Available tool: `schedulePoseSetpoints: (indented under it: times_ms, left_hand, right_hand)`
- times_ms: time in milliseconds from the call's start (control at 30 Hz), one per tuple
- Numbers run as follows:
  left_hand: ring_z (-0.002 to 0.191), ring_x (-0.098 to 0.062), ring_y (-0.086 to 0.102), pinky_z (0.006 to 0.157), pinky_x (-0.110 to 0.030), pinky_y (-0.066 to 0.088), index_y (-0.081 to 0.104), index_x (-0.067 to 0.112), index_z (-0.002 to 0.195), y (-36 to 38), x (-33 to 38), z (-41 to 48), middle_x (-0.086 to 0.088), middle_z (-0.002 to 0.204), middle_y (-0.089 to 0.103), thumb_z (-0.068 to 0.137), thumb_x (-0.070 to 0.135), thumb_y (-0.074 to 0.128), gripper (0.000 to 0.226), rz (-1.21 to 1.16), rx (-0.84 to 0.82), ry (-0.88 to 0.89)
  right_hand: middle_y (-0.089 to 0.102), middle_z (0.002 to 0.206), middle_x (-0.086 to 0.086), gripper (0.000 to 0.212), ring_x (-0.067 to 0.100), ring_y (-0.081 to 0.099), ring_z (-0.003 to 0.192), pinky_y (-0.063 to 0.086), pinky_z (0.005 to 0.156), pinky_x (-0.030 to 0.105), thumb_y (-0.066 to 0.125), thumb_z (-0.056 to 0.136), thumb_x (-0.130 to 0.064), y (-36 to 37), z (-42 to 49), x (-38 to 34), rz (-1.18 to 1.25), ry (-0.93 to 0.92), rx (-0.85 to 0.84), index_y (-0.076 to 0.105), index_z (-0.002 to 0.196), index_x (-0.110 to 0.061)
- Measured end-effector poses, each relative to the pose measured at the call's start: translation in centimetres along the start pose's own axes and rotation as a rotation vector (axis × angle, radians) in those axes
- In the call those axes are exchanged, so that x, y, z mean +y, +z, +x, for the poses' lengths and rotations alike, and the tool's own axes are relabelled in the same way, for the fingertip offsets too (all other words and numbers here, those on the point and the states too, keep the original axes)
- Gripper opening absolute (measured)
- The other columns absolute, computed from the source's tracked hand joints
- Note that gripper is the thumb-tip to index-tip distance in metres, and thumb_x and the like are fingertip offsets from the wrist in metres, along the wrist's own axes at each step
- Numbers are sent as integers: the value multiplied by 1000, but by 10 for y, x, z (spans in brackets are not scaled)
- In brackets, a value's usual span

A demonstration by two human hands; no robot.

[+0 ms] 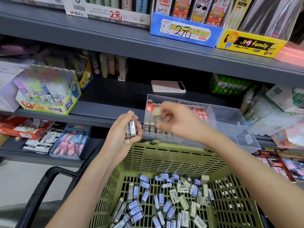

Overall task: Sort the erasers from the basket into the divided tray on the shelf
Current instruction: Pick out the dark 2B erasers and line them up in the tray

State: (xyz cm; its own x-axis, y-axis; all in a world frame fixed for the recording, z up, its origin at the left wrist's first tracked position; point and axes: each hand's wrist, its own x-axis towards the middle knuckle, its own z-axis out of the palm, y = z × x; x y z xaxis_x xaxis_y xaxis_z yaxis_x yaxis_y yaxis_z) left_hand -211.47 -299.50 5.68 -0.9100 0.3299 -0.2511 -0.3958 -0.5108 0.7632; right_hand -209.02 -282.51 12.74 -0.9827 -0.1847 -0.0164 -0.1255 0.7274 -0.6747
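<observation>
erasers (132, 127) upright in left hand (119, 136); right hand (178, 120) pinches eraser (156, 112)

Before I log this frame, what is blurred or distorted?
Head view: the right hand and its pale eraser at the divided tray are motion-smeared; the left hand, its stack of erasers and the basket are sharp; shelf edges bow from the wide lens.
</observation>
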Motion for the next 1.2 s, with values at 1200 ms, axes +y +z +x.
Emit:
schedulePoseSetpoints:
  times_ms: [1200]
  left_hand:
    - [62, -5, 59, 38, -16, 27, 66, 23, 91, 1, 4, -8, 2, 78, 69, 63, 48, 71, 38, 260, -45, 121]
  right_hand:
    - [64, 67, -3, 28, 14, 60, 61, 53, 57, 30, 55, 93, -33, 10, 8, -2, 200, 155, 62, 70, 80, -13]
